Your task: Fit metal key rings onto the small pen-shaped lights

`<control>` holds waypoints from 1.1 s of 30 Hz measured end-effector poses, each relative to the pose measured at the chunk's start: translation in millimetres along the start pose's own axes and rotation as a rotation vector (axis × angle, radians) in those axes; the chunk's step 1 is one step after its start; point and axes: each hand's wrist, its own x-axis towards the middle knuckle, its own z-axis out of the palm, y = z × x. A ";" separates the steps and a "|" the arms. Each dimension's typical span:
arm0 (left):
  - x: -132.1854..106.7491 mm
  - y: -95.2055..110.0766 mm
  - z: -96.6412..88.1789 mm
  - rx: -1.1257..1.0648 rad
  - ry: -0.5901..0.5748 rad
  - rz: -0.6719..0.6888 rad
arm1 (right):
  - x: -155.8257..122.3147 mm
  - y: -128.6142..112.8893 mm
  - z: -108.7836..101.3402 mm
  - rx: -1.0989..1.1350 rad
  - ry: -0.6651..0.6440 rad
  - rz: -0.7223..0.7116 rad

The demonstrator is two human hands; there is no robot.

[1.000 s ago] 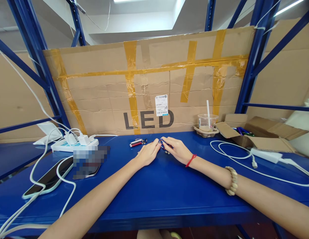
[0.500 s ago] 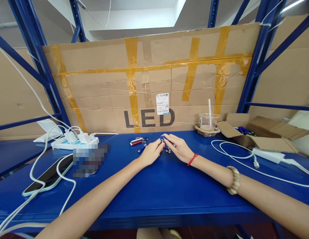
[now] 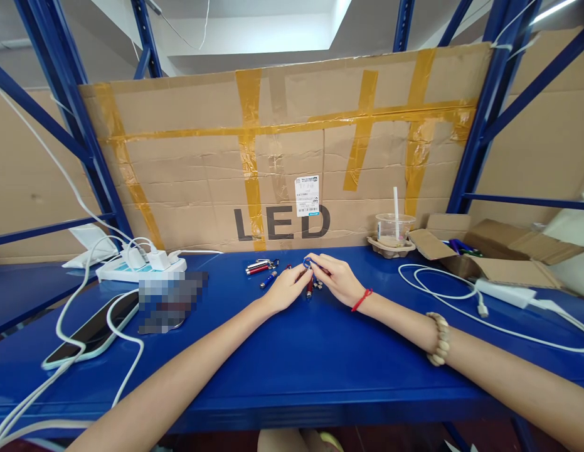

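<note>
My left hand (image 3: 288,289) and my right hand (image 3: 337,278) meet over the middle of the blue shelf, fingertips pinched together. Between the fingertips shows a small blue looped piece (image 3: 307,261); its exact kind is too small to tell. Something dark red shows by my right fingers, mostly hidden. Just below the fingertips is a short red metal tube (image 3: 310,288) with a silver end. Small silver pieces (image 3: 318,284) lie beside it. To the left of my left hand are a blue metal tube (image 3: 268,280) and a red metal tube (image 3: 258,270) with silver parts and a clip.
At left, a white power strip (image 3: 141,270) with cables and a phone (image 3: 96,333) lie on the shelf (image 3: 273,370). A plastic cup (image 3: 394,230) with a straw, an open cardboard box (image 3: 508,251) and a white adapter (image 3: 505,293) are at right. Taped cardboard (image 3: 202,176) stands behind.
Below the fingertips, the red tube with the silver end now shows where a dark bluish end was visible. My hands have shifted only slightly and stay pinched together.
</note>
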 end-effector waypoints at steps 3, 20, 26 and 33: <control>0.9 -2.5 0.6 -0.074 -0.002 0.009 | -0.3 0.7 0.9 0.032 0.021 0.001; 4.8 -7.6 3.6 -0.157 -0.006 -0.018 | 3.1 -0.4 2.6 0.155 0.069 0.077; 3.8 -6.4 3.2 -0.171 -0.012 0.009 | 2.8 -0.3 0.7 0.110 0.058 0.063; 1.0 -4.1 1.3 -0.149 0.023 0.001 | 2.2 3.5 0.2 0.089 0.063 0.061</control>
